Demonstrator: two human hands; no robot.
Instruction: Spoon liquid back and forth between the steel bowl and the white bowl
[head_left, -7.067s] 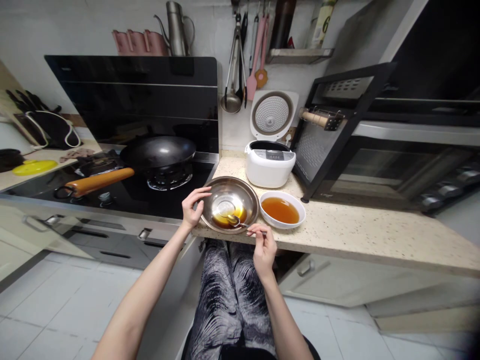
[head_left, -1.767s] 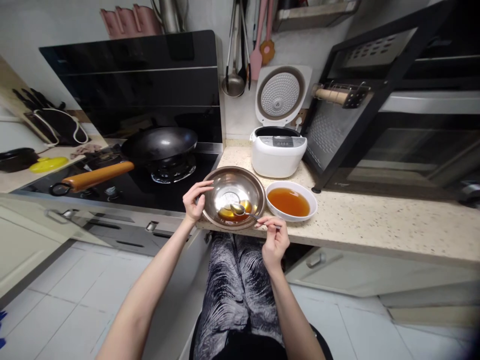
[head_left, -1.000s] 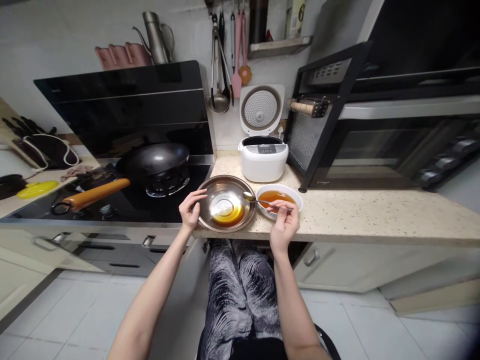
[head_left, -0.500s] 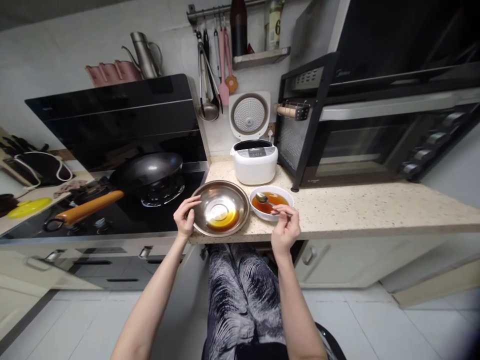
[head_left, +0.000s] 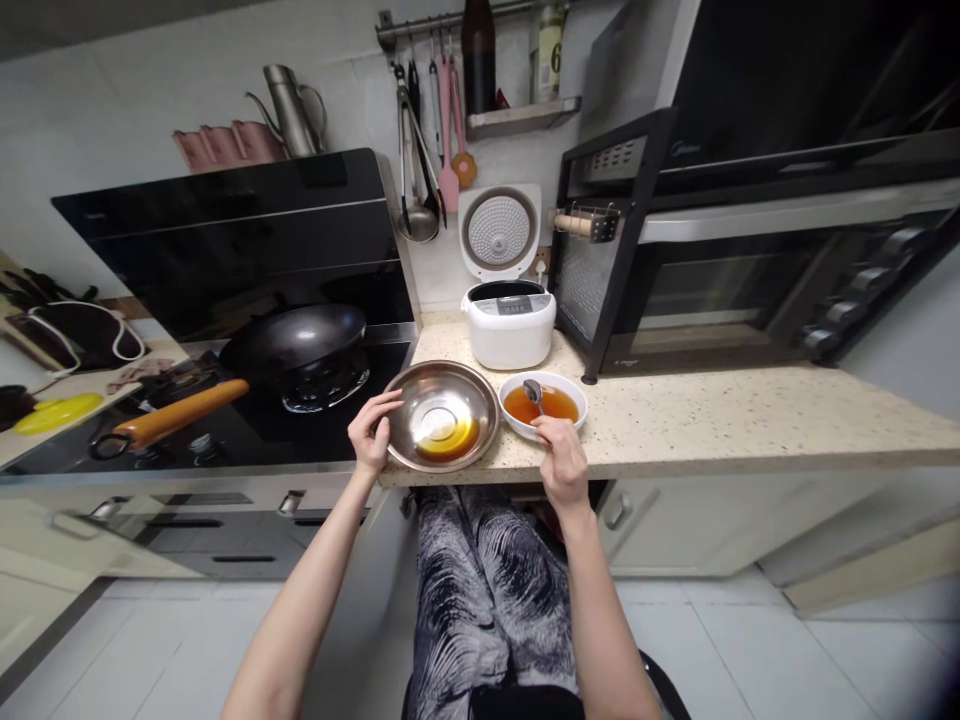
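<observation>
My left hand [head_left: 371,430] grips the left rim of a metal bowl [head_left: 480,385], fingers over the edge and thumb outside. A shallow pool of amber liquid [head_left: 448,440] lies in the bottom of that bowl. To its right stands a white bowl [head_left: 517,424] holding reddish-brown liquid [head_left: 559,402]. My right hand [head_left: 562,460] is closed round the handle of a spoon [head_left: 533,391]. The spoon's head is over the liquid near the middle of the white bowl, tilted; whether it touches the liquid I cannot tell.
An open white rice cooker [head_left: 511,335] stands behind the bowls. Left, a wok [head_left: 300,335] with a wooden handle [head_left: 187,412] sits on the stove. An oven [head_left: 735,290] in a black rack is at the right. The counter edge [head_left: 675,465] runs in front of me.
My right hand has turned and shifted slightly left, so the spoon now points away from me, its head turned over. My left hand and the metal bowl stay in place.
</observation>
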